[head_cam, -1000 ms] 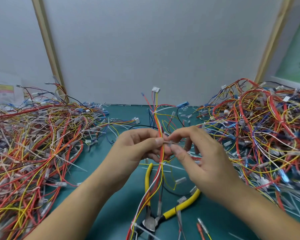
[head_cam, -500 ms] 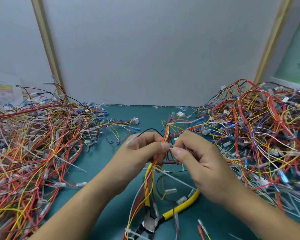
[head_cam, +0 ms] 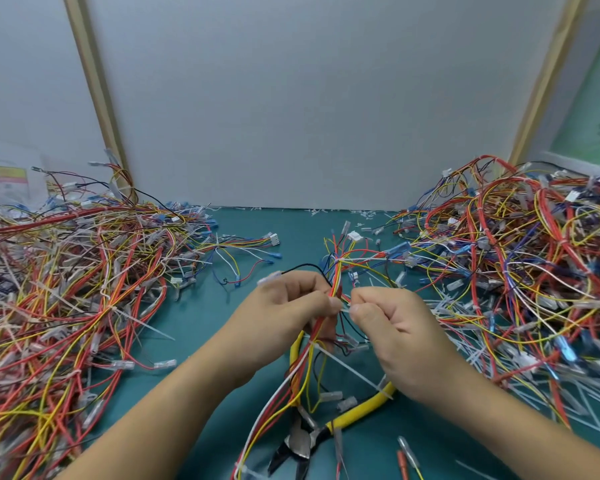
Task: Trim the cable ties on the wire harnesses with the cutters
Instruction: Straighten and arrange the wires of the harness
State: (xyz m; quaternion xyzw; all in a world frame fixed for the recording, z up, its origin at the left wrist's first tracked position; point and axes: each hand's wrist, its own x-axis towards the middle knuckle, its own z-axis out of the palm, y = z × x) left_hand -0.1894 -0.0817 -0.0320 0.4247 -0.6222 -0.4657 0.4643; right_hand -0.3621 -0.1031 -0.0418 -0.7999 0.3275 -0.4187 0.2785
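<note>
Nearest, the yellow-handled cutters (head_cam: 305, 441) lie untouched on the green mat (head_cam: 222, 323), handles splayed, partly under the hanging wires. Above them the left hand (head_cam: 284, 317) pinches the wire harness (head_cam: 333, 289) between thumb and curled fingers. The right hand (head_cam: 392, 327) pinches a white cable tie (head_cam: 345, 308) on that bundle. Farther off sit the left heap (head_cam: 66, 271) and the right heap (head_cam: 516, 254) of harnesses. Reaching down for the cutters could snag the dangling wires, and a cut made too close could nick insulation.
</note>
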